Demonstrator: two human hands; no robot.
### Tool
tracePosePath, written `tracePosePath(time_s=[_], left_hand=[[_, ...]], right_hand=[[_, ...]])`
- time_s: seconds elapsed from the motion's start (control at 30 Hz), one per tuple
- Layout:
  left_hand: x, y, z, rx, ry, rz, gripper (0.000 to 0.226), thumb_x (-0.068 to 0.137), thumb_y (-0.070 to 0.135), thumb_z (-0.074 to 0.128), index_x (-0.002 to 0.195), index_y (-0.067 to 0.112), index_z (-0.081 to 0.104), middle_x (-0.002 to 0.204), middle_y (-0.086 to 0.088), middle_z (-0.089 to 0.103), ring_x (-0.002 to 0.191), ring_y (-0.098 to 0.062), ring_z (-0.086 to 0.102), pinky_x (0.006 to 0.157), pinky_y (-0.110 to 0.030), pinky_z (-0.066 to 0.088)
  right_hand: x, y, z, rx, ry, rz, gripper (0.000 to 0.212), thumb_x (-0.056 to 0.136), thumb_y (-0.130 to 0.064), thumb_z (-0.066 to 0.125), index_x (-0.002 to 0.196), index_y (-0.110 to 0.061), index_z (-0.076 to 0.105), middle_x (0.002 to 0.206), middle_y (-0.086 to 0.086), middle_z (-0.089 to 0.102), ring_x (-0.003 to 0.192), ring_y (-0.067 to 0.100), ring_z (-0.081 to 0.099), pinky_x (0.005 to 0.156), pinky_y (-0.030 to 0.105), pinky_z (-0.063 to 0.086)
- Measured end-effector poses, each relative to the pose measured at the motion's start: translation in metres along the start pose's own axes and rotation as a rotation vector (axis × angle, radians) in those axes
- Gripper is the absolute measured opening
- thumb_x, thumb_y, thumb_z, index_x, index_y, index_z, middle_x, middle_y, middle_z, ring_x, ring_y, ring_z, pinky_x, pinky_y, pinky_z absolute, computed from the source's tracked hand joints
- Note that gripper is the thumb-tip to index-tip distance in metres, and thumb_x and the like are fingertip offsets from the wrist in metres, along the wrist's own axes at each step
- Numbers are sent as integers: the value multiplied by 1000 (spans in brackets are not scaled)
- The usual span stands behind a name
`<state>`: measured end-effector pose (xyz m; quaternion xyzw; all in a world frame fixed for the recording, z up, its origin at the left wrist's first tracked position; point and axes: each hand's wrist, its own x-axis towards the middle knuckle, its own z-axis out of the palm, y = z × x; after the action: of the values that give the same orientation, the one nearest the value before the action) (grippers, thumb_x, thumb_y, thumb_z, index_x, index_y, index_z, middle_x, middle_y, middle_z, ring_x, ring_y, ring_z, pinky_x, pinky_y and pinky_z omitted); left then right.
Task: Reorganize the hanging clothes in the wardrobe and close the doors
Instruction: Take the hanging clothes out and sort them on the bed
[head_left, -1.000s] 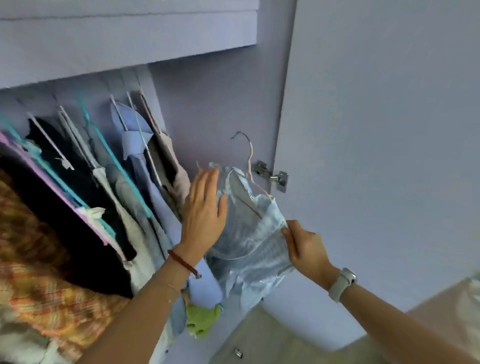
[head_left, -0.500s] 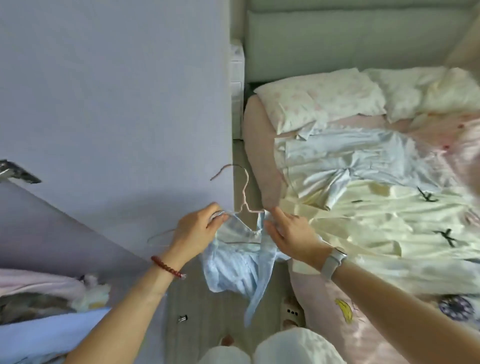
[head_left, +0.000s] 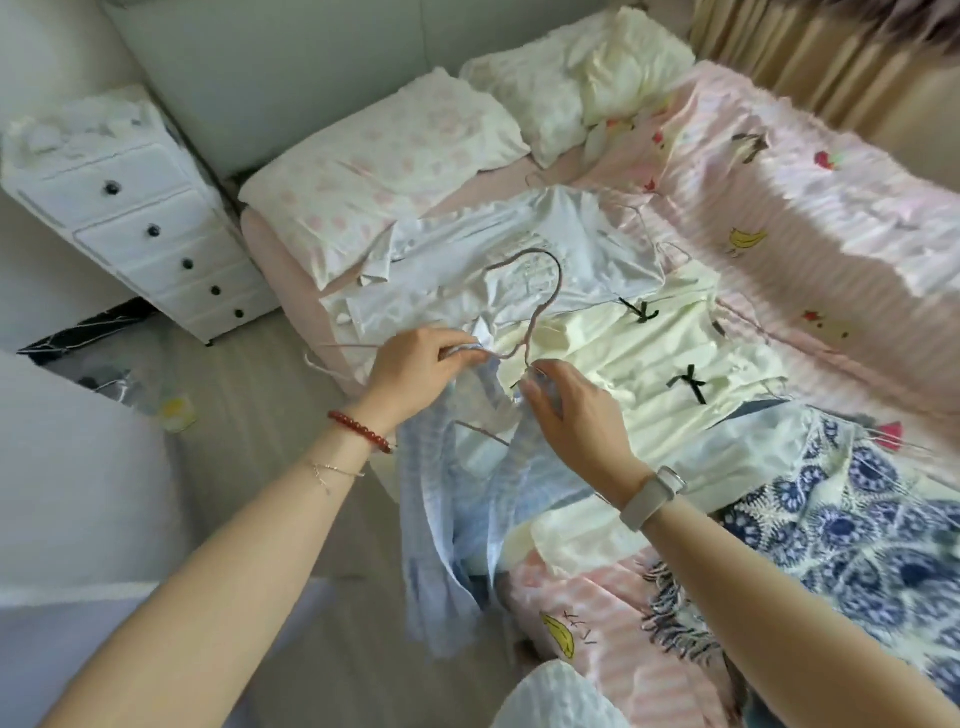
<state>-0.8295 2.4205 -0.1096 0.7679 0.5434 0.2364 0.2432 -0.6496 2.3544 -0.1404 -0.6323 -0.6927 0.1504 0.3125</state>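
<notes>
- Now the person looks down at the bed (head_left: 857, 171), while a second ago the view showed the open wardrobe with the row of hanging clothes, and the wardrobe is out of sight
- Both hands came away from the wardrobe with the light blue striped top (head_left: 447, 493) and now hold it up over the edge of the bed
- The left hand (head_left: 410, 374) has its fingers curled and pinches the left shoulder of the top, right where it sits on the pink hanger (head_left: 540, 306)
- The right hand (head_left: 571, 410) also has curled fingers and grips the right shoulder of the top by the hanger
- The hook of the hanger sticks up between the two hands, over the clothes on the bed
- The rest of the top hangs down loose from the hands toward the floor (head_left: 249, 415)
- A red bead bracelet (head_left: 358, 431) is on the left wrist, and a pale watch (head_left: 652, 499) is on the right wrist
- Other clothes lie flat on the bed: a white shirt (head_left: 519, 249), a pale yellow piece with small black bows (head_left: 649, 364), and a blue and white patterned piece (head_left: 852, 525) near the right arm
- Two pillows (head_left: 384, 171) lie at the head of the bed
- A white set of drawers (head_left: 130, 218) stands on the floor just beside the bed, to the left
</notes>
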Motion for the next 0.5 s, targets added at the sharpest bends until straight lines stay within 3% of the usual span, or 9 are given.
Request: tracePosePath(time_s=[0.13, 0.23, 0.3, 0.4, 0.5], left_hand=[[87, 38, 64, 16, -94, 81, 23, 77, 32, 70, 93, 16, 75, 77, -9, 66, 74, -24, 58, 68, -30, 36], [133, 55, 110, 105, -41, 171, 24, 74, 33, 71, 88, 13, 76, 72, -12, 65, 79, -30, 59, 83, -39, 36], [160, 65, 139, 151, 37, 170, 25, 78, 35, 67, 94, 16, 74, 87, -9, 68, 94, -29, 57, 98, -42, 28], [189, 79, 183, 210, 55, 152, 36, 87, 32, 59, 121, 20, 61, 121, -6, 59, 120, -27, 46, 110, -50, 16], [196, 78, 232, 256, -147, 48, 56, 93, 40, 46, 144, 28, 27, 149, -3, 30, 139, -23, 19, 112, -53, 1]], right_hand=[[39, 73, -18, 223, 23, 179, 25, 94, -28, 46, 94, -6, 57, 67, 4, 57, 58, 23, 50, 55, 33, 36], [67, 122, -24, 340, 78, 332, 24, 94, -27, 48, 78, -9, 53, 58, 4, 48, 54, 18, 42, 55, 34, 35], [87, 153, -28, 405, 166, 425, 28, 94, -24, 49, 67, -15, 48, 54, -5, 43, 51, 5, 40, 53, 25, 32], [116, 210, -40, 417, 290, 571, 28, 94, -20, 49, 66, -15, 52, 55, -11, 44, 55, 2, 44, 51, 16, 27], [137, 287, -53, 303, 357, 679, 28, 95, -21, 45, 87, 0, 61, 81, 11, 63, 83, 26, 56, 64, 23, 29]])
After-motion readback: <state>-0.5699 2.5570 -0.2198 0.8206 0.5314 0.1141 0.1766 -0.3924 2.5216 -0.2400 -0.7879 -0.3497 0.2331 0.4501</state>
